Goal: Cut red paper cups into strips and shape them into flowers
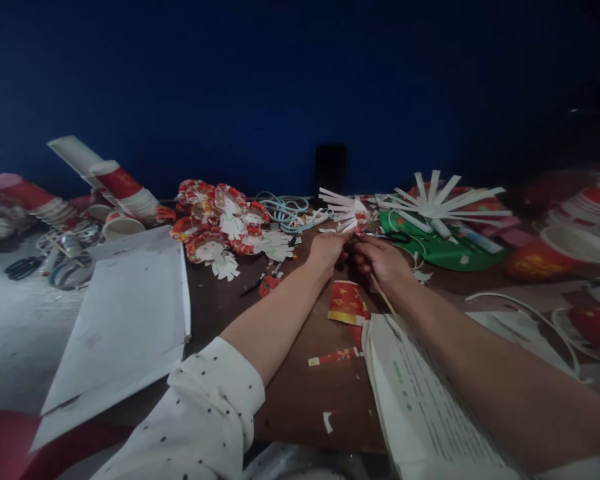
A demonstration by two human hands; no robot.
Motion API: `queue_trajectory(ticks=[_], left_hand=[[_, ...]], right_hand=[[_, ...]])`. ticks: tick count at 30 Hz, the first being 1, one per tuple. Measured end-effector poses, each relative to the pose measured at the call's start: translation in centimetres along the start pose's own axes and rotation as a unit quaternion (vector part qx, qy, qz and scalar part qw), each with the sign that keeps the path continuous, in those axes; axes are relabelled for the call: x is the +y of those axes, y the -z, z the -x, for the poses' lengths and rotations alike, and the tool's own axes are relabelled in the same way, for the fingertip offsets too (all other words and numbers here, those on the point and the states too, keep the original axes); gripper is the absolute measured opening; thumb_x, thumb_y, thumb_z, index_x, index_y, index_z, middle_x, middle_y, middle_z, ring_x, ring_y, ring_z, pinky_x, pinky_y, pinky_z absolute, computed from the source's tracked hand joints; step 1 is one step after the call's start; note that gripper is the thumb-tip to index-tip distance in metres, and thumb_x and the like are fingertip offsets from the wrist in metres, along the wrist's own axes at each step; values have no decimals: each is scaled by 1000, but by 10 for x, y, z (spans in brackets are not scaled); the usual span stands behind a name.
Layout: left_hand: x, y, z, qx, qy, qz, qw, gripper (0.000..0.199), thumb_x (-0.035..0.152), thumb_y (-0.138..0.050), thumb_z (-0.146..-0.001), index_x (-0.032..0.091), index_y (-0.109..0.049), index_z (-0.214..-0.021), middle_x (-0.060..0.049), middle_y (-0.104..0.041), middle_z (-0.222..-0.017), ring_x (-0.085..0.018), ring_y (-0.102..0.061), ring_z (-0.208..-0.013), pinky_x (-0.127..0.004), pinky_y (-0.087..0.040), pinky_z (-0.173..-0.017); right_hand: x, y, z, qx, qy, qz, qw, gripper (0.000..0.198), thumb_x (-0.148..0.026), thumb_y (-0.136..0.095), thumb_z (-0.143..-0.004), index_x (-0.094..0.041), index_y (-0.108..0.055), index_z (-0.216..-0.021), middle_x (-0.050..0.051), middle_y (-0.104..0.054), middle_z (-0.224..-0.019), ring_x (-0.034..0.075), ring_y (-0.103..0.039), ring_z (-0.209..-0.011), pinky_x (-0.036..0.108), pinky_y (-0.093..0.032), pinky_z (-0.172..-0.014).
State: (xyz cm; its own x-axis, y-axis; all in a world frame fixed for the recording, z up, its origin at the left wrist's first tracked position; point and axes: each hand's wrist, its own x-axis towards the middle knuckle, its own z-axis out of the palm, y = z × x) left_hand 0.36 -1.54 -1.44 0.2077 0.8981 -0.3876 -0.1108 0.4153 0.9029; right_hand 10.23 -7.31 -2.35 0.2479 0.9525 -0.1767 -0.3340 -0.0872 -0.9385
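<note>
My left hand (326, 253) and my right hand (383, 261) meet over the middle of the brown table, fingers closed. Between them, at the fingertips, is a cut paper cup (349, 212) whose white strips fan out to the left. Along the palm of my right hand runs a thin pale strip or cord (383, 293); its upper end is hidden by the fingers. Just beyond the right fingertips lie dark-handled scissors (396, 236). A red and gold piece of cup paper (348, 301) lies nearer me, below the hands.
To the left are red paper-cup crafts (225, 217), a white board (130, 313) and stacked cups (125, 183). A fanned, cut cup (433, 203) rests over a green sheet (445, 253) on the right. Printed paper (420, 393) lies under my right forearm. Blue cord (285, 212) lies behind.
</note>
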Motion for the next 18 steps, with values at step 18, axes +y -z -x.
queue_trajectory(ticks=[18], left_hand=[[0, 0, 4, -49, 1, 43, 998, 17, 23, -74, -80, 14, -63, -71, 3, -52, -58, -3, -39, -44, -15, -35, -45]], right_hand=[[-7, -1, 0, 45, 24, -21, 998, 22, -21, -74, -59, -17, -70, -81, -2, -57, -63, 6, -41, -49, 17, -21, -35]])
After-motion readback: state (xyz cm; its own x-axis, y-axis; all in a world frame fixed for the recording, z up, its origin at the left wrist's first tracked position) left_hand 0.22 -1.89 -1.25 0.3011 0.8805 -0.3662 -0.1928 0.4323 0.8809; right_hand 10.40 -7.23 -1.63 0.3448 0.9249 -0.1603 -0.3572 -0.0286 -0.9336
